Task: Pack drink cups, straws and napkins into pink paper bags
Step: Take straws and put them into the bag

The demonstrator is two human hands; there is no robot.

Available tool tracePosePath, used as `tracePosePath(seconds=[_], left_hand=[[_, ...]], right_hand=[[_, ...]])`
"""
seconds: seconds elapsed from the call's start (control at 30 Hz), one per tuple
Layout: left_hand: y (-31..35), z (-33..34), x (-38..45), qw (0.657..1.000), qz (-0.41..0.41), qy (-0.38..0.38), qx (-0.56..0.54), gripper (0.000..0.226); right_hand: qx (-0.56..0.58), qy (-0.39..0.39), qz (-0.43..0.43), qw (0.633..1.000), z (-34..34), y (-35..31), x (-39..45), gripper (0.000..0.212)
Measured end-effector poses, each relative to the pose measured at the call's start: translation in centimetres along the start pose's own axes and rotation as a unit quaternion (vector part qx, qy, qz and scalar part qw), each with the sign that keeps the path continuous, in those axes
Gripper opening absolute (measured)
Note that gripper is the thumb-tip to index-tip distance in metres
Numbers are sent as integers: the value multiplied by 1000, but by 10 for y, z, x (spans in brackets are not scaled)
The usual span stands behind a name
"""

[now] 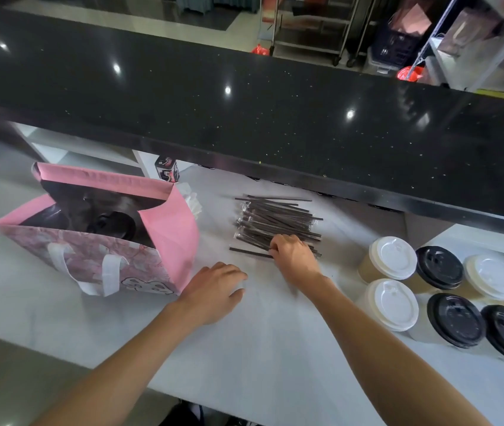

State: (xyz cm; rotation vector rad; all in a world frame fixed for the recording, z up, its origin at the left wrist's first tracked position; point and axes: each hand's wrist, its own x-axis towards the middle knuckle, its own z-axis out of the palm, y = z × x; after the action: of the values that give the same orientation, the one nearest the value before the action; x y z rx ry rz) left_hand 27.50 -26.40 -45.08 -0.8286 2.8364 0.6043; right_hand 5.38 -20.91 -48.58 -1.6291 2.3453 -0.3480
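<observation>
While the black speckled counter (pixel 275 112) fills the whole upper span from nine to three o'clock, the work sits below it on the white worktop (pixel 244 348). At nine o'clock stands the pink paper bag (pixel 164 241), upright and open-mouthed, white handles drooping down its patterned front, and inside it a black-lidded cup (pixel 112 224) shows in the shadow, though the dark interior makes anything else in there hard to read. Over at three to four o'clock is the cluster of drink cups (pixel 447 296), white lids and black lids mixed, packed touching one another. Dead centre, just past the hands, lies the pile of wrapped black straws (pixel 275 219), fanned loosely on the worktop. Behind the bag's far right corner, white napkins (pixel 194 201) poke out. The left hand (pixel 214 290) lies flat on the worktop just beside the bag's near right corner, fingers relaxed and spread, holding nothing. The right hand (pixel 293 253) is down on the near edge of the pile, fingers curled over and pinching a single straw (pixel 249 252) that juts out toward nine o'clock.
</observation>
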Motion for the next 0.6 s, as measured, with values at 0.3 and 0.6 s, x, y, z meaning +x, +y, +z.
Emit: tracePosePath(seconds=[0.3, 0.6], left_hand=[[18, -27, -4, 998, 39, 50, 2, 38], [34, -112, -37, 972, 128, 197, -23, 33]], right_hand=[[166, 90, -26, 982, -45, -13, -11, 5], [252, 152, -82, 952, -128, -68, -21, 5]])
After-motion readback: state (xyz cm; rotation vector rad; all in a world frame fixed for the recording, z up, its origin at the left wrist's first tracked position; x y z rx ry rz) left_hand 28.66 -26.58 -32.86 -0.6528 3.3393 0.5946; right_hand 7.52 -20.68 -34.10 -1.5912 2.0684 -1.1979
